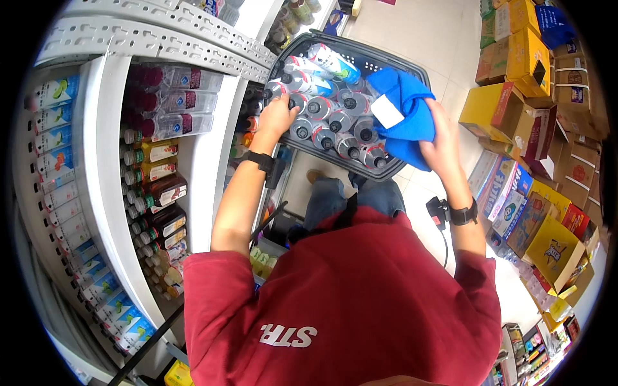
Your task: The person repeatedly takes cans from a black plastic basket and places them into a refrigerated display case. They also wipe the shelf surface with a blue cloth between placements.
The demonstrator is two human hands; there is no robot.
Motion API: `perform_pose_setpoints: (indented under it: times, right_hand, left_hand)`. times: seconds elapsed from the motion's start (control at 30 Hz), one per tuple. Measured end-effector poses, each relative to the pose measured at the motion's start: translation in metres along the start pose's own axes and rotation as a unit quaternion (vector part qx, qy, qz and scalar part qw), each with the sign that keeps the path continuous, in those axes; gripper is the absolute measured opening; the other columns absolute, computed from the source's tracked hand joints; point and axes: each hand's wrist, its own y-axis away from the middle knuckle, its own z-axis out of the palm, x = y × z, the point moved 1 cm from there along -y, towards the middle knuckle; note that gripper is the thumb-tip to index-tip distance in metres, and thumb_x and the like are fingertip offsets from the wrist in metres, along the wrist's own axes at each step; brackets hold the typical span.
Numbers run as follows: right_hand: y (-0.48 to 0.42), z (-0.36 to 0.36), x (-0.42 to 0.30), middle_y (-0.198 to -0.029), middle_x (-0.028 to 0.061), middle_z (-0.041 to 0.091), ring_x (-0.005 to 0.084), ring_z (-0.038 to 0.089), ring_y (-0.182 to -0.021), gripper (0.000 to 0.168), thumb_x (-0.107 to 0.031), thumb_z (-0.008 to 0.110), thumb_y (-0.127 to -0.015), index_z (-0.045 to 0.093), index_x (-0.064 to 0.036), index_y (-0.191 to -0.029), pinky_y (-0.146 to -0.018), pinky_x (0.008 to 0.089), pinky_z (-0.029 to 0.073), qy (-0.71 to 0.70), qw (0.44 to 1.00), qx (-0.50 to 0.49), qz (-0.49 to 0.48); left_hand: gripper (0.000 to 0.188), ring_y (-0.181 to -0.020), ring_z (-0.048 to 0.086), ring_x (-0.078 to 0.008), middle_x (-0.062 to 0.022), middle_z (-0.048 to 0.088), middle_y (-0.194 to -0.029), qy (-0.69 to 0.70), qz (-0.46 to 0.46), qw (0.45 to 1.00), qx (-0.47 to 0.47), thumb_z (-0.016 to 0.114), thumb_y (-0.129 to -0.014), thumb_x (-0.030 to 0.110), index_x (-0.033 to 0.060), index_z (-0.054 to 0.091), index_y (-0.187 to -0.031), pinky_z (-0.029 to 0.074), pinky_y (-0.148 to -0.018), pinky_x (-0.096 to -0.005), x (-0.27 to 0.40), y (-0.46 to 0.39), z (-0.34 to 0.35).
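A dark grey plastic basket in front of me is packed with clear plastic bottles, most standing with their black caps up. Several labelled bottles lie across the top at the far side. My left hand is at the basket's left side, its fingers against a bottle near the rim; whether they grip it is hidden. In my right hand is a bunched blue cloth with a white tag, over the basket's right end.
To the left, white shelving holds rows of bottled drinks. Perforated metal shelf beams run up to the basket. Stacked cardboard boxes line the right, some with open flaps, beyond the tiled floor.
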Motion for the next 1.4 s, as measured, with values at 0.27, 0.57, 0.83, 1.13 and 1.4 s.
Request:
perform_pose_setpoints:
  times: [0.27,0.57,0.83,1.13,1.4]
  right_hand:
    - [-0.002,0.002,-0.001,-0.131,0.0248,0.062,0.0470,0.064,-0.113,0.063,0.000,0.060,-0.074,0.055,-0.005,-0.136,-0.096,0.0475,0.055,-0.013,1.000,-0.022,-0.001]
    - [-0.031,0.010,-0.015,-0.132,0.0246,0.062,0.0476,0.064,-0.114,0.064,0.001,0.059,-0.074,0.054,-0.004,-0.138,-0.096,0.0474,0.054,-0.021,0.999,-0.007,-0.043]
    - [-0.067,0.026,-0.074,-0.136,0.0242,0.061,0.0360,0.061,-0.126,0.068,-0.001,0.064,-0.082,0.044,0.000,-0.147,-0.109,0.0410,0.045,-0.239,0.969,-0.024,-0.053]
    - [-0.102,0.050,-0.232,-0.147,0.0209,0.052,0.0313,0.052,-0.135,0.079,-0.009,0.076,-0.085,0.036,0.005,-0.151,-0.116,0.0420,0.036,-0.328,0.886,-0.035,-0.325]
    - [-0.108,0.082,-0.375,-0.135,0.0226,0.061,0.0364,0.061,-0.121,0.076,-0.016,0.083,-0.080,0.047,0.003,-0.144,-0.105,0.0439,0.045,-0.412,0.776,0.001,-0.478]
  left_hand:
    - [0.032,-0.099,0.065,-0.0471,-0.0258,0.066,-0.110,0.049,0.058,0.993,0.093,0.067,-0.096,0.023,0.0031,0.056,-0.118,0.054,-0.083,-0.0537,0.005,0.007,-0.005]
    - [0.027,-0.095,0.066,-0.0415,-0.0193,0.067,-0.105,0.126,0.116,0.967,0.189,0.069,-0.095,0.024,0.0045,0.063,-0.112,0.054,-0.080,-0.0475,0.022,0.046,-0.104]
    - [0.028,-0.058,0.061,-0.0229,-0.0113,0.065,-0.073,0.137,0.108,0.916,0.362,0.079,-0.090,0.026,0.0046,0.064,-0.100,0.050,-0.059,-0.0334,0.051,0.132,-0.256]
    - [0.029,-0.062,0.058,-0.0127,-0.0068,0.063,-0.070,0.202,0.136,0.859,0.451,0.075,-0.088,0.027,0.0004,0.066,-0.092,0.047,-0.057,-0.0299,0.090,0.219,-0.384]
    - [0.035,-0.061,0.059,-0.0232,-0.0125,0.058,-0.064,0.131,0.086,0.830,0.536,0.076,-0.086,0.031,-0.0007,0.061,-0.086,0.046,-0.056,-0.0356,0.083,0.333,-0.426]
